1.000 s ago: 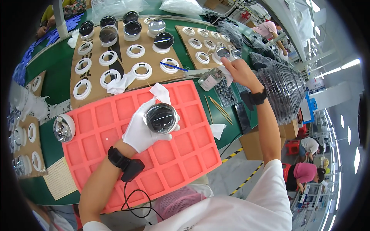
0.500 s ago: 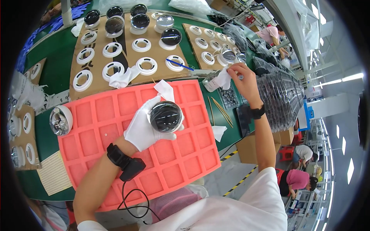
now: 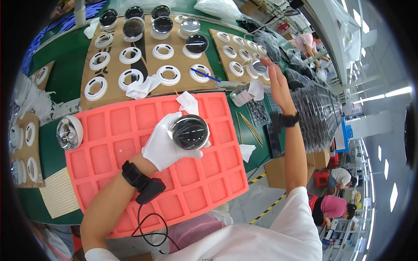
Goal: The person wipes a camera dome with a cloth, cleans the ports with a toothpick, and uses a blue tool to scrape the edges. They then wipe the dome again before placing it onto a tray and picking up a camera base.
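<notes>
My left hand (image 3: 163, 143), in a white glove, is closed around a shiny dark dome-shaped ball (image 3: 190, 132) above the pink foam tray. A white wipe (image 3: 188, 102) lies on the tray just beyond the ball. Bare and edge-on, my right hand (image 3: 280, 87) is raised over the right of the bench with its fingers stretched out. I see nothing in it. Next to its palm, a white wipe (image 3: 256, 90) rests against a clear jar (image 3: 240, 95). A clear dome (image 3: 259, 66) sits beyond its fingertips.
The pink foam tray (image 3: 130, 145) has a grid of square pockets. Cardboard behind it carries several white rings (image 3: 162, 51) and domes. A silver-and-white dome (image 3: 69, 132) stands left of the tray. Wooden sticks (image 3: 251, 128) and stacked clear plastic trays (image 3: 315, 111) are at the right.
My right hand has let go of the white wipe by the jar; its fingers have straightened and moved up and away. My left hand still holds the dark ball, nearly unmoved.
</notes>
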Tool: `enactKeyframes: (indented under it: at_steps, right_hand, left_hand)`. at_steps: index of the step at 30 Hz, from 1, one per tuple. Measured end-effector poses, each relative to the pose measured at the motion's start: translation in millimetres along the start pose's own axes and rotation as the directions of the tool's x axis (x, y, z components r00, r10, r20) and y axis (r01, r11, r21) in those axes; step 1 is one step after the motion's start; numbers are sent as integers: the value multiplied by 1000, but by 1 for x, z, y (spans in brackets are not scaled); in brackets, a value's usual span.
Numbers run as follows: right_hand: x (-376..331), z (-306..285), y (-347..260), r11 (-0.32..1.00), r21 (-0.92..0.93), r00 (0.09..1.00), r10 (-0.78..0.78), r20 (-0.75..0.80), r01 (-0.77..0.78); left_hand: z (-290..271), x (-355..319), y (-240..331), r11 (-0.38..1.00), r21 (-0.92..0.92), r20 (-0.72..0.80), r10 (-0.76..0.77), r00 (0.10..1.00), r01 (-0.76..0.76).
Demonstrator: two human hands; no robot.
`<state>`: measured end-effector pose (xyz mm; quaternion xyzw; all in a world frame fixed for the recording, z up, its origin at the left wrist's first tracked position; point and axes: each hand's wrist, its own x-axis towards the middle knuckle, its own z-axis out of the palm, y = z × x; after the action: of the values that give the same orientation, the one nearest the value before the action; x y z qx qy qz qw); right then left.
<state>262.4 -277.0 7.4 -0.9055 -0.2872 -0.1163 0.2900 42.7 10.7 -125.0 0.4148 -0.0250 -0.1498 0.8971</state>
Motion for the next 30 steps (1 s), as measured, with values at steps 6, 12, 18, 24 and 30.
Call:
enactKeyframes:
  at_steps: [6, 12, 18, 24, 30]
  right_hand:
    - [9, 38, 8, 877, -337, 898, -201, 390, 343]
    - [11, 39, 6, 890, -311, 902, -205, 379, 333]
    - [9, 40, 7, 855, -395, 895, -160, 417, 337]
    - [19, 43, 10, 872, -366, 925, -213, 316, 326]
    - [20, 44, 2, 881, -361, 925, -184, 333, 305]
  left_hand:
    - [21, -8, 34, 749, -659, 98, -5, 995, 69]
    - [5, -5, 38, 626, -773, 5, -155, 988, 102]
    - [8, -7, 36, 730, -674, 38, -120, 992, 114]
    - [6, -4, 35, 721, -683, 59, -108, 992, 119]
    - [5, -6, 33, 727, -679, 47, -104, 993, 108]
